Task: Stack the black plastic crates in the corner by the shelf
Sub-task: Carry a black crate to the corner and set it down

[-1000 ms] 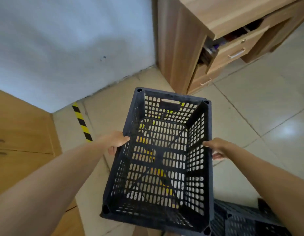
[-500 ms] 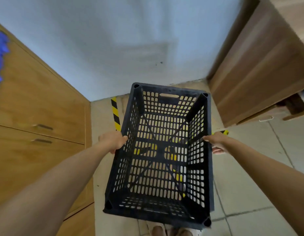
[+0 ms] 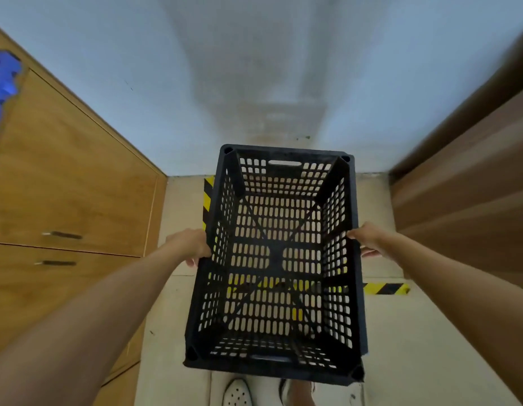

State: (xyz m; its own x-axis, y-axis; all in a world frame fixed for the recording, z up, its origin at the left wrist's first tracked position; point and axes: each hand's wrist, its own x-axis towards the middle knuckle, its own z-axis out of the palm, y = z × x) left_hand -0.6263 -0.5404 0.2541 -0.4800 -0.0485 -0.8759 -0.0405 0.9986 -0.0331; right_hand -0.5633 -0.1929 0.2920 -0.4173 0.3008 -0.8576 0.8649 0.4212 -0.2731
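Note:
A black slotted plastic crate (image 3: 279,256) hangs in the air in front of me, open side up, its far end toward the white wall. My left hand (image 3: 190,244) grips its left rim at mid-length. My right hand (image 3: 367,240) grips the right rim opposite. The floor and yellow-black tape show through the crate's slots. The crate is empty.
A wooden cabinet (image 3: 64,200) with two handles stands on the left, and a wooden shelf side (image 3: 465,194) on the right. Between them lies a tiled floor strip with yellow-black tape (image 3: 386,288) up to the white wall (image 3: 254,68). My feet (image 3: 237,392) show below the crate.
The view has swung to face the gap between cabinet and shelf squarely. The crate, still held by both hands, now sits centred over the taped floor and nearer the wall.

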